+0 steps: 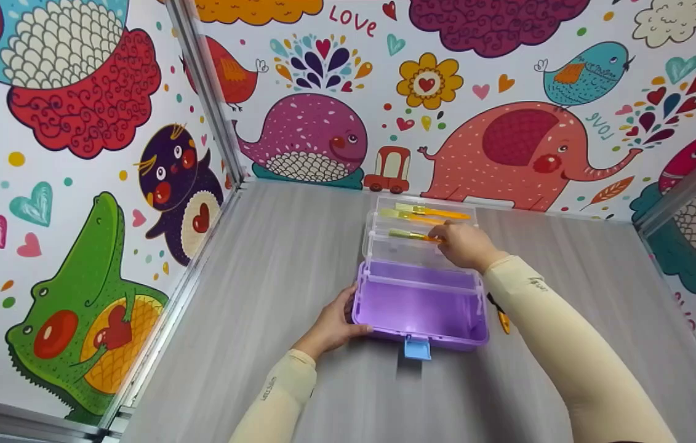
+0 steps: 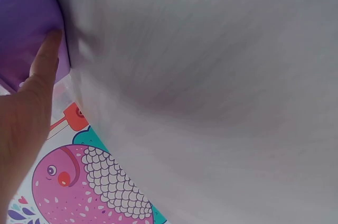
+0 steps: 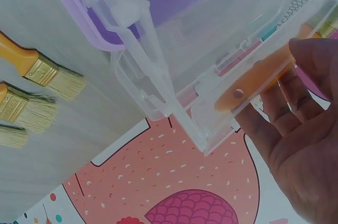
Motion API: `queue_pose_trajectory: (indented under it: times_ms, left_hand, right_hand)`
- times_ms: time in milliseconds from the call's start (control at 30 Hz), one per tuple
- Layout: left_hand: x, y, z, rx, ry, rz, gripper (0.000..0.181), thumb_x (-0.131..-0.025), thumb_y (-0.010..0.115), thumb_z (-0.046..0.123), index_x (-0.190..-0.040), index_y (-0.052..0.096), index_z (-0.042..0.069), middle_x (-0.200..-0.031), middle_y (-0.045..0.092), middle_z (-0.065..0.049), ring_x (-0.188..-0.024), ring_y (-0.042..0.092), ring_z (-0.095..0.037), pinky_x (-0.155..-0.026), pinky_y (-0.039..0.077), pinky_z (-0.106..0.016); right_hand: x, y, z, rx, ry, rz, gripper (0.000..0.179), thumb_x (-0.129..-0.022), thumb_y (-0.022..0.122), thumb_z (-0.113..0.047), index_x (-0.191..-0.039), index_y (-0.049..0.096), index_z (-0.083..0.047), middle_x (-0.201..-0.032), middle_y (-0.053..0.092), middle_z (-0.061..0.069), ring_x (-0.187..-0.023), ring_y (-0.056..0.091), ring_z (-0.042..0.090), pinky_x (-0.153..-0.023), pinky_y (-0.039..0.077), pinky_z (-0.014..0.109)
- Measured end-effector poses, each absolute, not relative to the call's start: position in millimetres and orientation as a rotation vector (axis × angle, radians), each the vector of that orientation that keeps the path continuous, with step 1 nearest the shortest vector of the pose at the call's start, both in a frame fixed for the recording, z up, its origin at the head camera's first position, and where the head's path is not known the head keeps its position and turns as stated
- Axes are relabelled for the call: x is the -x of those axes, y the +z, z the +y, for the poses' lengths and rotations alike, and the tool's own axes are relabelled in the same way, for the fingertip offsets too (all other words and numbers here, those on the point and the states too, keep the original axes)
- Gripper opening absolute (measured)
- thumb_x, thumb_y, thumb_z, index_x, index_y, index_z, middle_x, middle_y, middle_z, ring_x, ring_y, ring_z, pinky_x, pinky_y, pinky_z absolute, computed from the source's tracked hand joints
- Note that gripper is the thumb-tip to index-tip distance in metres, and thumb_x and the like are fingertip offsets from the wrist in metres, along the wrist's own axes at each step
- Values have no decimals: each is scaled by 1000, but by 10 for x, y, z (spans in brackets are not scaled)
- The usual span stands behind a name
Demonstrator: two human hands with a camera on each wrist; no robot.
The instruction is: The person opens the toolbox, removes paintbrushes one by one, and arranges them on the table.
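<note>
A purple storage box (image 1: 418, 301) stands unfolded on the table, its clear tiered trays (image 1: 384, 249) raised at the back. My left hand (image 1: 335, 323) grips the box's left side, thumb at the front corner; in the left wrist view a finger lies along the purple wall (image 2: 31, 23). My right hand (image 1: 461, 245) pinches the orange handle of a flat paintbrush (image 1: 406, 234) at the trays. In the right wrist view that handle (image 3: 264, 76) shows through the clear tray wall. Two more brushes (image 1: 440, 213) with orange handles lie in the trays behind it.
Several paintbrushes (image 3: 55, 78) lie on the table beside the box, mostly hidden by my right forearm in the head view. A light blue latch (image 1: 417, 348) hangs at the box front. Printed cartoon wall panels (image 1: 317, 138) stand behind and at both sides.
</note>
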State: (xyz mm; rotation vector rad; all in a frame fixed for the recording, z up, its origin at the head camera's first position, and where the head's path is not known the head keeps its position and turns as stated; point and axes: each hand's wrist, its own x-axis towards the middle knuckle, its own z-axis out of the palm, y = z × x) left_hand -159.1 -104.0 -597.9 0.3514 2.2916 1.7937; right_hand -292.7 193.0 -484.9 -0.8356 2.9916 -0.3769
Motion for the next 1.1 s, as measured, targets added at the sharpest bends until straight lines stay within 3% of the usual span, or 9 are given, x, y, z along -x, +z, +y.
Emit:
queue_pose_trajectory:
  times_ms: [533, 767, 1100]
  left_hand:
    - [1582, -5956, -1032, -335, 1767, 2310, 99, -77, 85, 3, -155, 25, -1, -152, 38, -24, -136, 43, -35, -112, 35, -43]
    - [1576, -5929, -1046, -309, 1755, 2303, 100, -77, 85, 5, -156, 24, 2, -153, 37, -23, -137, 42, -33, -113, 35, -42]
    - [1586, -5964, -1041, -322, 1765, 2303, 99, -76, 85, 2, -155, 26, -1, -149, 42, -26, -134, 45, -37, -111, 36, -45]
  right_hand:
    - [2914, -4729, 1955, 763, -375, 3077, 17, -87, 70, -2, -101, 76, -10, -98, 72, 9, -86, 67, 30, -77, 56, 53]
    - [2912, -4697, 1958, 649, -358, 3089, 22, -89, 71, -3, -109, 75, -10, -102, 69, 10, -84, 65, 31, -82, 55, 52]
    - [2885, -4687, 2031, 671, -375, 3088, 34, -87, 67, 2, -118, 72, -11, -104, 70, 12, -88, 67, 31, -74, 56, 50]
